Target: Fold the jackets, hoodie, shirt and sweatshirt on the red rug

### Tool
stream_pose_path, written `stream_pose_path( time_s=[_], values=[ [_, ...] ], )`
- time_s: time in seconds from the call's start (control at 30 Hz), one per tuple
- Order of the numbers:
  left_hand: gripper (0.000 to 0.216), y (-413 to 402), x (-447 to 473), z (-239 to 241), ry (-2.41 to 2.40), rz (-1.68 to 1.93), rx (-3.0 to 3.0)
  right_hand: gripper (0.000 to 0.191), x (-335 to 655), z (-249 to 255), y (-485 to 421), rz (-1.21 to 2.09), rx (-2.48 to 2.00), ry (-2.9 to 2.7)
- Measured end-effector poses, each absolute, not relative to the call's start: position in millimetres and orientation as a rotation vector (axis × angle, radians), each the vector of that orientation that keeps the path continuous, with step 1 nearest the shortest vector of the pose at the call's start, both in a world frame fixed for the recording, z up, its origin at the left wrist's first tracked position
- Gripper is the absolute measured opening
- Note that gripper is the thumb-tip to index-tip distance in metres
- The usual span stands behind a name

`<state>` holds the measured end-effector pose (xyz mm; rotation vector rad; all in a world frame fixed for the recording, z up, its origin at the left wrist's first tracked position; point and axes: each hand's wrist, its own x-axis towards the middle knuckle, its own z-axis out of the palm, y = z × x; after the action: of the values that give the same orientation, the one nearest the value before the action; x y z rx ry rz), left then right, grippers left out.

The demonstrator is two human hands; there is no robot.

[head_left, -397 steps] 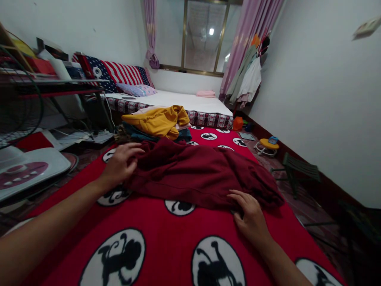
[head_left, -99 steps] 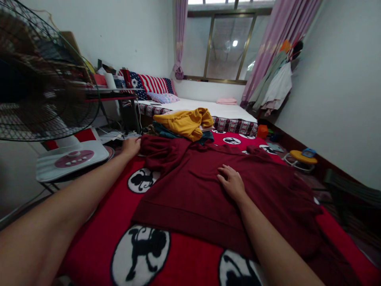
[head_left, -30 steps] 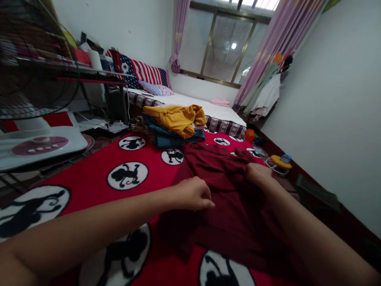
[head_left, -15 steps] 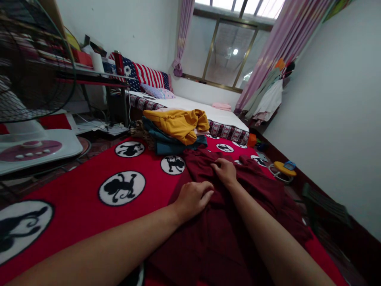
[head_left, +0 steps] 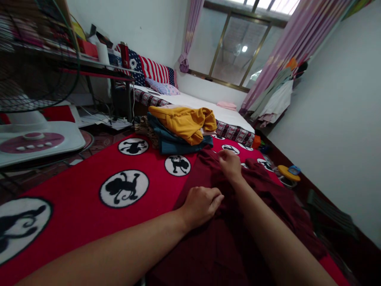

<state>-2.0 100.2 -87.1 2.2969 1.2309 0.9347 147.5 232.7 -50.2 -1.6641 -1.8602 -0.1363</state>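
A dark red garment [head_left: 262,198] lies spread on a red blanket with black-and-white monkey circles [head_left: 89,198]. My left hand [head_left: 202,204] rests on the garment's left edge, fingers loosely together and pressing the cloth flat. My right hand [head_left: 230,165] reaches further forward along the same edge, near the garment's far end, its fingers curled down onto the cloth; whether they pinch it I cannot tell. A pile of clothes with a yellow garment [head_left: 186,121] on top of teal ones [head_left: 178,145] sits just beyond my right hand.
A standing fan [head_left: 32,79] with a white base is at the left, beside a cluttered shelf [head_left: 98,65]. A bed [head_left: 205,109] with a flag-patterned cushion lies under the window. Hanging clothes [head_left: 276,101], a small yellow stool [head_left: 287,172] and a dark folding chair [head_left: 330,216] line the right wall.
Since a second ago my right hand came in from the right and slid forward along the garment's left edge. My left hand stayed on the cloth, shifting a little right.
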Motion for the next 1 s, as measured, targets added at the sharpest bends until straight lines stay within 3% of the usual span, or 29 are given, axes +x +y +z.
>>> stream_pose_path(
  time_s=[0.33,0.47,0.67,0.87,1.0],
  values=[
    [0.029,105,0,-92,1.205,1.032,2.433,0.023,91,-63,286,0.092,-1.700,-1.943],
    [0.029,106,0,-94,1.190,1.041,2.423,0.011,104,-63,296,0.173,-1.735,-1.805],
    [0.026,106,0,-93,1.177,1.068,2.415,0.036,125,-62,319,0.301,-1.594,-1.490],
    [0.021,107,0,-95,1.242,1.091,2.316,0.023,107,-75,324,0.550,-1.440,-1.490],
    [0.028,112,0,-99,1.335,1.026,2.232,0.030,102,-73,315,0.666,-1.409,-1.585]
  ],
)
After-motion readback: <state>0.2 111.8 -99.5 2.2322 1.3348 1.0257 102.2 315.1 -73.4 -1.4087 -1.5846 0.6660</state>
